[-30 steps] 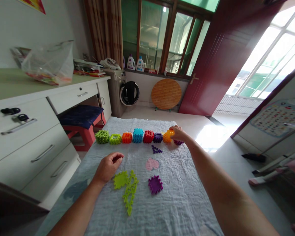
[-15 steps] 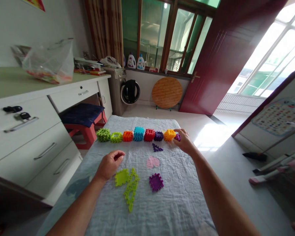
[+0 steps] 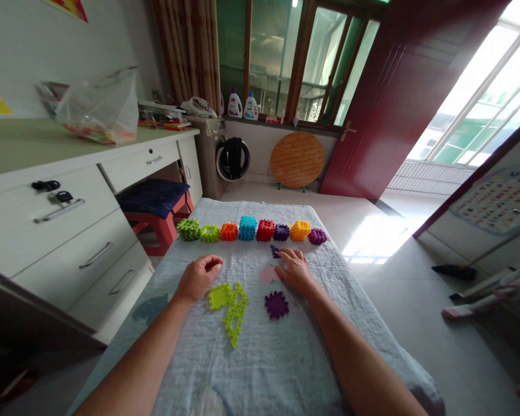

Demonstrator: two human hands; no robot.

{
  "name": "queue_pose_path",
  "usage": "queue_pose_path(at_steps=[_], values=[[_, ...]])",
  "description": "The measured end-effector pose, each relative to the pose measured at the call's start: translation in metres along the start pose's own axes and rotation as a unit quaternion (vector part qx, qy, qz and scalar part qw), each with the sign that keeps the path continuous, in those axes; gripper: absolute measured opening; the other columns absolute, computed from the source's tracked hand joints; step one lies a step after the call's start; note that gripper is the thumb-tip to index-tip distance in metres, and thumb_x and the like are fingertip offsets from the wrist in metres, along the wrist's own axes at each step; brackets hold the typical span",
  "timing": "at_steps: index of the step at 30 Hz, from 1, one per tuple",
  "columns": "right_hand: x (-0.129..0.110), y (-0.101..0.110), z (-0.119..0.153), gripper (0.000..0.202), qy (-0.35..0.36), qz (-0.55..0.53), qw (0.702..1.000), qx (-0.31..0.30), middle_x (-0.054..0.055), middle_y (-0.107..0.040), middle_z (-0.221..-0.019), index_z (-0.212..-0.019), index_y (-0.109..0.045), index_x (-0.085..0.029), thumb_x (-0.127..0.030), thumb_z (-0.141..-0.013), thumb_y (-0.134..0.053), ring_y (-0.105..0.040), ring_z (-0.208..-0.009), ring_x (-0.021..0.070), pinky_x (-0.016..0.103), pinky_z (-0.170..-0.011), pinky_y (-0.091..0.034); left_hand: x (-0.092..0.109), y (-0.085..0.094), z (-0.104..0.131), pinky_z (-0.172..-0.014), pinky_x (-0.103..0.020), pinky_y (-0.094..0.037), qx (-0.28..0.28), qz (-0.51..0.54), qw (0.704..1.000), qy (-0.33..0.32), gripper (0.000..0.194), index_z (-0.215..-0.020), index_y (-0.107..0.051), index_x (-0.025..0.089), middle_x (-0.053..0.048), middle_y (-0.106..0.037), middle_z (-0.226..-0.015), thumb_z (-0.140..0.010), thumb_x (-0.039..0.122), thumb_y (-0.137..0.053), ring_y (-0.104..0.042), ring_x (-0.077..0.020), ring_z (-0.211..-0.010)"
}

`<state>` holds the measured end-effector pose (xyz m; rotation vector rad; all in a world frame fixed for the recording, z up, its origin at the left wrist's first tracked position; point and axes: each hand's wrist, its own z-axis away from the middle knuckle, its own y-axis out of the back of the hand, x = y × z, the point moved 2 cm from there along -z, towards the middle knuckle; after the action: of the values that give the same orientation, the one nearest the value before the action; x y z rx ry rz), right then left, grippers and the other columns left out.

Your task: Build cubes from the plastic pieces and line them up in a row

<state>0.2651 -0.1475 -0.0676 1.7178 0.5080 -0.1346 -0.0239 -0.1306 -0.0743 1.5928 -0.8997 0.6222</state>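
Across the far part of the cloth-covered table stands a row of several toy cubes, among them a green one [image 3: 189,229], a blue one [image 3: 248,228], a red one [image 3: 266,230], a yellow one [image 3: 300,230] and a purple one [image 3: 317,236]. My right hand [image 3: 295,270] is open, its fingertips at a dark purple triangular piece [image 3: 274,251]. My left hand [image 3: 200,276] rests curled on the cloth, thumb near the fingers, nothing visible in it. Nearer me lie a lime square [image 3: 219,296], lime triangular pieces [image 3: 236,315] and a purple square [image 3: 276,305].
A white desk [image 3: 69,151] with a plastic bag [image 3: 108,112] stands on the left, a stool [image 3: 153,202] beneath it. Beyond the table are a washing machine [image 3: 212,162], a round wooden board [image 3: 297,160] and a red door [image 3: 385,104].
My right hand has left the purple cube at the row's right end and come back left and nearer, to the dark purple triangular piece. The camera view has shifted slightly.
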Motion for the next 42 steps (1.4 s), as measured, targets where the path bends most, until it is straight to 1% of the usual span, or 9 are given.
queue_pose_path(at_steps=[3, 6, 9, 12, 17, 20, 26, 33, 42], values=[[0.002, 0.002, 0.0, 0.023, -0.008, -0.016, 1.0, 0.022, 0.006, -0.058, -0.109, -0.1, -0.062, -0.023, -0.032, -0.079, -0.061, -0.045, -0.104, 0.0243, 0.038, -0.091, -0.035, 0.001, 0.0, 0.0, -0.073, -0.027, -0.05, -0.004, 0.001, 1.0, -0.001, 0.026, -0.084, -0.065, 0.019, -0.003, -0.071, -0.081, -0.075, 0.039, -0.052, -0.065, -0.0186, -0.077], [0.004, 0.004, 0.002, 0.012, -0.013, -0.034, 0.999, 0.029, 0.005, -0.058, -0.098, -0.088, -0.061, -0.022, -0.024, -0.077, -0.061, -0.047, -0.096, 0.0216, 0.035, -0.088, -0.036, 0.002, 0.0, 0.0, -0.073, -0.027, -0.05, -0.004, 0.004, 1.0, 0.003, 0.025, -0.084, -0.065, 0.02, -0.002, -0.072, -0.08, -0.073, 0.039, -0.053, -0.065, -0.0186, -0.076], [0.006, 0.006, 0.003, 0.017, 0.005, -0.056, 0.998, 0.029, 0.004, -0.058, -0.093, -0.086, -0.06, -0.02, -0.011, -0.074, -0.054, -0.049, -0.092, 0.0192, 0.031, -0.087, -0.037, 0.002, 0.0, 0.0, -0.072, -0.027, -0.05, -0.001, 0.003, 1.0, 0.001, 0.026, -0.084, -0.066, 0.019, -0.003, -0.072, -0.08, -0.073, 0.039, -0.053, -0.065, -0.0183, -0.075], [0.01, 0.008, 0.005, 0.024, 0.017, -0.079, 0.996, 0.035, 0.003, -0.058, -0.088, -0.086, -0.058, -0.019, -0.005, -0.07, -0.048, -0.051, -0.087, 0.0174, 0.029, -0.083, -0.039, 0.0, 0.0, -0.001, -0.073, -0.027, -0.05, -0.003, 0.001, 1.0, -0.004, 0.026, -0.084, -0.066, 0.019, -0.003, -0.071, -0.08, -0.074, 0.038, -0.053, -0.065, -0.0182, -0.075], [0.017, 0.01, 0.007, 0.02, 0.008, -0.115, 0.992, 0.054, 0.002, -0.058, -0.081, -0.085, -0.058, -0.018, -0.009, -0.069, -0.052, -0.053, -0.073, 0.0149, 0.026, -0.07, -0.041, 0.0, -0.001, -0.001, -0.073, -0.027, -0.05, -0.002, 0.0, 1.0, -0.006, 0.026, -0.084, -0.066, 0.019, -0.003, -0.071, -0.08, -0.074, 0.038, -0.052, -0.065, -0.0186, -0.076], [0.019, 0.015, 0.005, 0.017, 0.005, -0.146, 0.985, 0.089, 0.002, -0.059, -0.08, -0.086, -0.06, -0.018, -0.014, -0.071, -0.053, -0.053, -0.069, 0.0139, 0.026, -0.067, -0.043, 0.002, -0.001, -0.001, -0.072, -0.027, -0.05, -0.002, -0.001, 1.0, -0.005, 0.026, -0.084, -0.066, 0.019, -0.003, -0.072, -0.081, -0.074, 0.039, -0.052, -0.065, -0.0188, -0.076], [0.018, 0.03, -0.029, 0.019, -0.019, -0.131, 0.973, 0.188, 0.005, -0.062, -0.087, -0.09, -0.062, -0.018, -0.018, -0.074, -0.052, -0.057, -0.076, 0.0167, 0.029, -0.075, -0.046, 0.002, 0.0, -0.002, -0.074, -0.028, -0.05, -0.007, -0.005, 1.0, -0.008, 0.025, -0.084, -0.066, 0.019, -0.004, -0.072, -0.083, -0.074, 0.038, -0.052, -0.066, -0.0197, -0.079], [0.02, 0.02, -0.079, 0.021, -0.085, -0.033, 0.98, 0.174, 0.006, -0.062, -0.094, -0.093, -0.064, -0.02, -0.018, -0.077, -0.05, -0.056, -0.086, 0.0196, 0.032, -0.083, -0.043, -0.003, -0.001, -0.004, -0.075, -0.028, -0.051, -0.006, -0.006, 1.0, -0.002, 0.025, -0.085, -0.066, 0.02, -0.003, -0.073, -0.084, -0.074, 0.039, -0.053, -0.067, -0.0203, -0.081], [0.016, 0.012, -0.079, 0.023, -0.1, 0.034, 0.986, 0.132, 0.009, -0.058, -0.1, -0.096, -0.065, -0.019, -0.016, -0.081, -0.048, -0.055, -0.094, 0.022, 0.033, -0.086, -0.042, 0.001, -0.001, -0.006, -0.077, -0.028, -0.05, -0.004, 0.004, 1.0, 0.003, 0.024, -0.083, -0.065, 0.021, -0.003, -0.072, -0.083, -0.074, 0.038, -0.052, -0.066, -0.0196, -0.08]])
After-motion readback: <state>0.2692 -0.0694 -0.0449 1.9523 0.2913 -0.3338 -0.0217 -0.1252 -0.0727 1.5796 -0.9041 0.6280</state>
